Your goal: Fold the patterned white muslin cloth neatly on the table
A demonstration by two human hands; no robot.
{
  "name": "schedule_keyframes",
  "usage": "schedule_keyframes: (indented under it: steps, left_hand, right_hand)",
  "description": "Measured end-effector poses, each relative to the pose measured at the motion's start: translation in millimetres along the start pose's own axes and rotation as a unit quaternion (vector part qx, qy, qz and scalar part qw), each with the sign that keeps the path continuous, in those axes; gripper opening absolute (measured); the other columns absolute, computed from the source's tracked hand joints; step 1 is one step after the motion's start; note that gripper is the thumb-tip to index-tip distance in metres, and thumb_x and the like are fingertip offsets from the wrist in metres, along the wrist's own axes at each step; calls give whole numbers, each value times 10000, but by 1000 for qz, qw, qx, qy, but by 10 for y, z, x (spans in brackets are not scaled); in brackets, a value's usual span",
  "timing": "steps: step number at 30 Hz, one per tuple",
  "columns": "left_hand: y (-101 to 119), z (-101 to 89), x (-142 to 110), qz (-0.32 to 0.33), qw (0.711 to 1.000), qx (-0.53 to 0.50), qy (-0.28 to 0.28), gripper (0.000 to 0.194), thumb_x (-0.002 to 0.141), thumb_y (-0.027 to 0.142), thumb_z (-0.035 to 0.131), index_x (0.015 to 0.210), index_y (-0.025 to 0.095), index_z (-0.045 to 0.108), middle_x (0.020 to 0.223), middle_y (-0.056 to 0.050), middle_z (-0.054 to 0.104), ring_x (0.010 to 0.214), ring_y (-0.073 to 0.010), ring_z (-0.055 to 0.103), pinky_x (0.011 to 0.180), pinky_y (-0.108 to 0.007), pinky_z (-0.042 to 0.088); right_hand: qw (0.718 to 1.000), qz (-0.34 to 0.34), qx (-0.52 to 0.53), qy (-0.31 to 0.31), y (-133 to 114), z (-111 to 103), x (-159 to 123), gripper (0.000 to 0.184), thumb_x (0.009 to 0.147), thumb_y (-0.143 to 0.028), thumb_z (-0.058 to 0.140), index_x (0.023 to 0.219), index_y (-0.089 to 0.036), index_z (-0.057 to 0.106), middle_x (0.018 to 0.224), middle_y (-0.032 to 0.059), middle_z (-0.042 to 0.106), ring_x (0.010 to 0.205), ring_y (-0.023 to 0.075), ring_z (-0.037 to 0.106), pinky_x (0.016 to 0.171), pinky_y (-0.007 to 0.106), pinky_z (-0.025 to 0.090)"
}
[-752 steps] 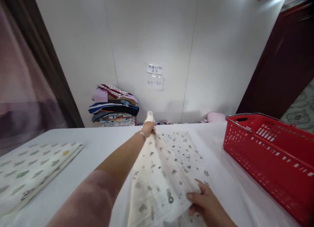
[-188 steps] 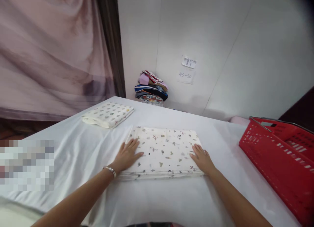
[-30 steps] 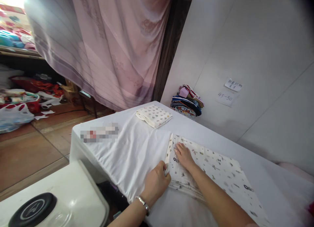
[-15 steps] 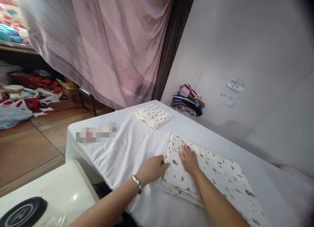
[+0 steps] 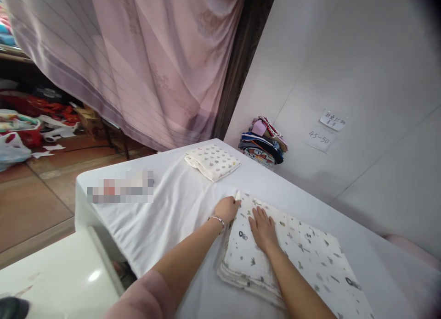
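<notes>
A folded white cloth with small printed figures (image 5: 303, 259) lies on the white-covered table (image 5: 165, 209). My right hand (image 5: 263, 227) lies flat on its left end, fingers stretched out. My left hand (image 5: 227, 208), with a bracelet at the wrist, is at the cloth's far left corner, fingers closed in a pinch on that corner. A second folded printed cloth (image 5: 212, 161) rests farther back on the table, apart from both hands.
A pile of folded coloured fabrics (image 5: 263, 142) sits against the white wall, under paper notes (image 5: 327, 126). A pink curtain (image 5: 138, 66) hangs at the left. A white appliance (image 5: 58, 282) stands at the lower left. Bags and clutter (image 5: 20, 131) lie on the brown floor.
My left hand has slid along the cloth's left edge from the near side to the far corner. My right hand has stayed flat on the cloth.
</notes>
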State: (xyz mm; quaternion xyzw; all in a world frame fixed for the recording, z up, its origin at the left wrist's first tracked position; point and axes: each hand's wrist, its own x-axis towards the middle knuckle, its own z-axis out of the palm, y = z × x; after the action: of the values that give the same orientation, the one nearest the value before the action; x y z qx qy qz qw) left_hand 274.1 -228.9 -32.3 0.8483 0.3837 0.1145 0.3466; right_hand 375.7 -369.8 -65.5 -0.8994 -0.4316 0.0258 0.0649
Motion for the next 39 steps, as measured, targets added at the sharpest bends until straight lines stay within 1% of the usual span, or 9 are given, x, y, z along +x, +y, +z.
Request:
schedule_keyframes:
  steps: [2,6,10,14,19,25,31,36,39]
  left_hand:
    - [-29,-2,-4,-4,1000,-7,5,365,859,347,335,878,149,642,919,-130,667,855,-218,611,704,-288,419]
    - [-54,15,-16,5,1000,-16,-2,266,827,335,419,905,208,640,914,-70,680,836,-191,615,682,-261,420]
    - [-43,66,-14,4,1000,11,13,348,813,455,426,896,188,633,890,-90,678,830,-214,621,686,-280,430]
    - [-48,114,4,18,998,49,25,342,805,427,430,914,162,618,906,-111,670,836,-233,624,685,-299,439]
    - [-57,132,0,41,997,65,26,380,837,418,359,905,155,625,899,-126,670,840,-251,628,689,-322,446]
    - [-1,73,-38,23,999,30,-1,557,770,612,371,934,150,634,934,-149,669,890,-283,617,714,-338,451]
    - [33,51,-34,16,997,66,-23,383,792,408,422,960,129,623,935,-156,664,902,-282,619,721,-330,455]
    - [18,89,-28,44,997,58,-19,334,805,386,419,938,155,620,929,-130,666,885,-256,625,721,-308,455]
    - [21,129,-4,41,998,53,-13,302,798,369,440,930,166,619,928,-116,669,877,-243,628,719,-297,454]
  right_hand:
    - [1000,4,-10,8,5,18,2,530,913,-436,203,1369,-196,325,1459,29,224,1345,195,150,1072,433,109]
    - [999,3,-29,19,22,49,10,523,912,-432,215,1360,-196,346,1455,29,237,1341,194,160,1070,420,121]
    - [999,-2,-33,26,30,56,12,518,912,-430,216,1358,-203,348,1453,23,244,1340,188,166,1068,413,133]
    - [999,1,-37,28,36,62,13,514,911,-427,223,1357,-205,351,1452,19,246,1339,182,170,1069,407,134]
    - [999,0,-42,30,40,68,13,516,913,-432,213,1355,-206,354,1449,25,255,1338,183,175,1067,409,143]
    - [999,5,-47,26,30,60,16,508,912,-414,231,1359,-202,347,1450,33,252,1337,184,178,1068,409,144]
    - [999,8,-37,19,26,53,12,514,912,-427,221,1363,-210,339,1452,25,249,1340,179,171,1071,405,149]
    - [999,7,-39,24,28,56,14,509,911,-426,229,1358,-214,349,1451,26,251,1338,182,176,1069,405,155]
    - [999,8,-39,26,29,58,16,511,910,-424,233,1358,-209,349,1450,27,251,1338,183,179,1069,407,153]
